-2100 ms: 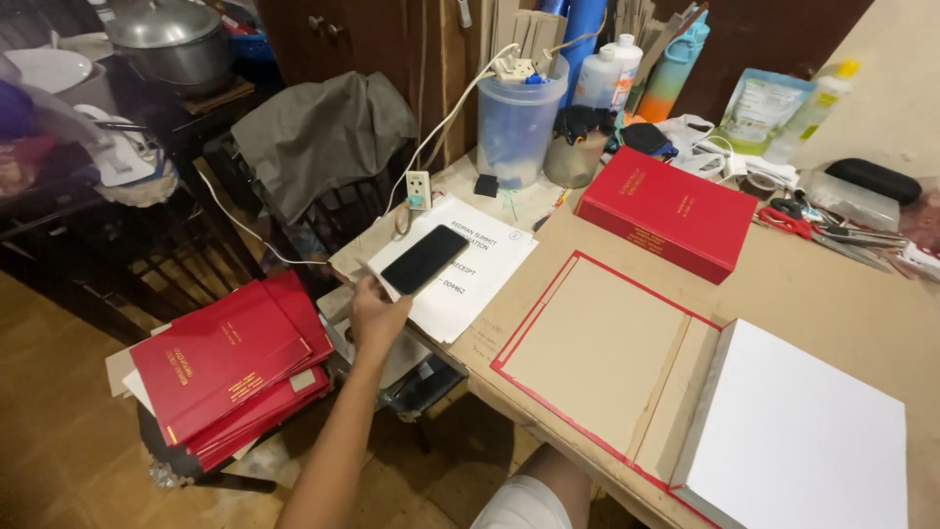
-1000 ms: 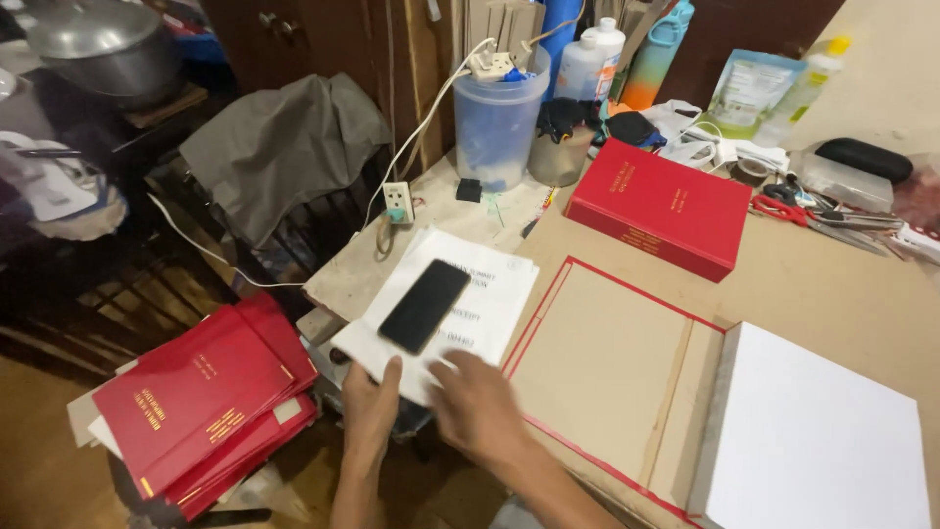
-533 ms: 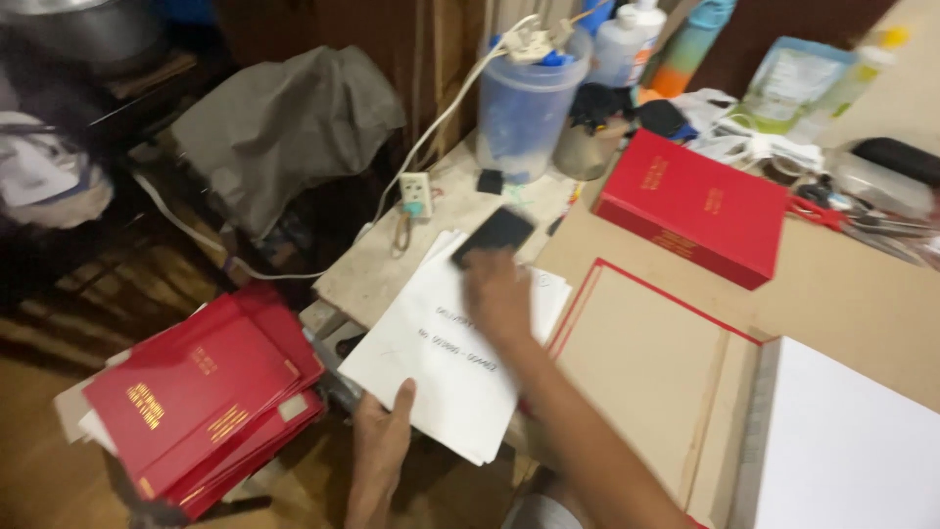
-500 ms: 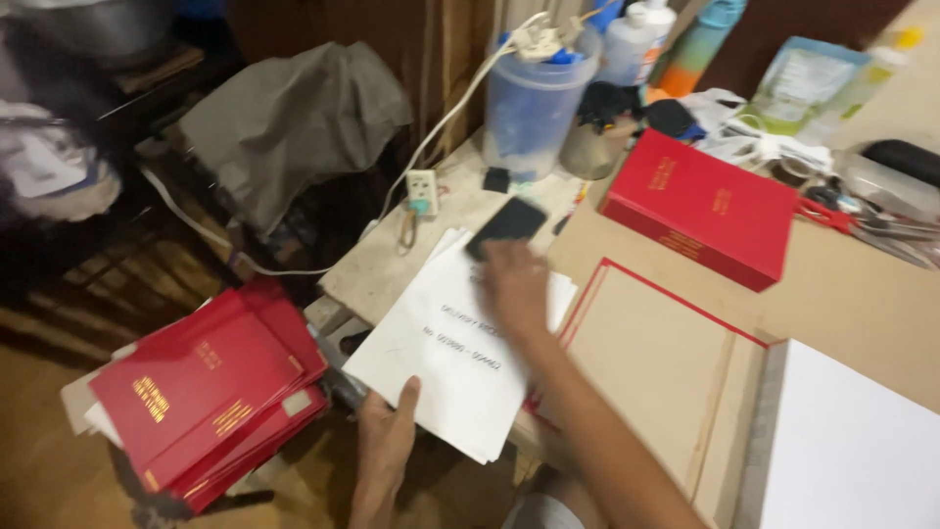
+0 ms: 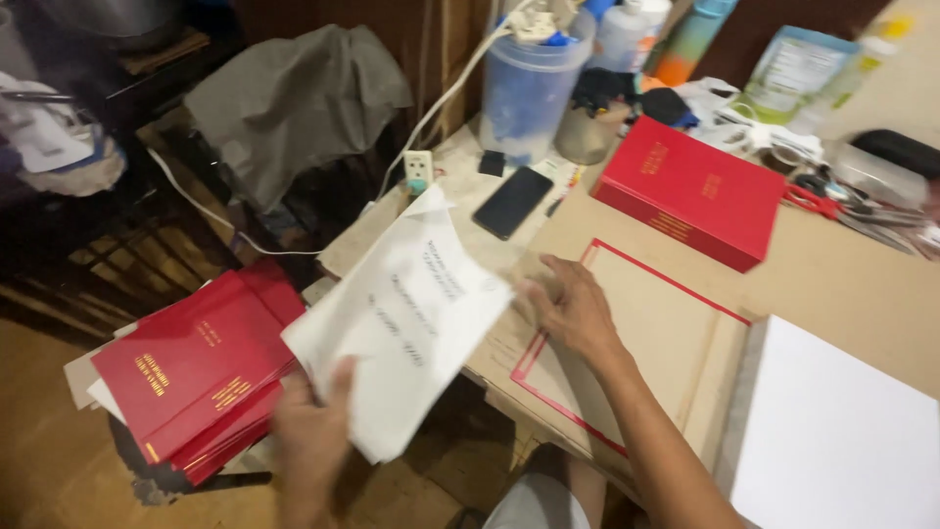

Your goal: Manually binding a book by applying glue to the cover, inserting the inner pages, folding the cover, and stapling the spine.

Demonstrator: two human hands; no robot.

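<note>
While the left hand (image 5: 315, 431) grips a sheaf of white papers (image 5: 406, 318) by its lower edge, the right hand (image 5: 568, 309) lies flat.
Its fingers spread, holding nothing, on the opened red-edged book cover (image 5: 646, 353). Beyond those fingertips lies a black phone (image 5: 513, 201); left of the gripping hand sits a stack of red books (image 5: 196, 367).

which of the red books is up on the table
The single red book beside the phone; the other red books sit stacked low, off the table.
</note>
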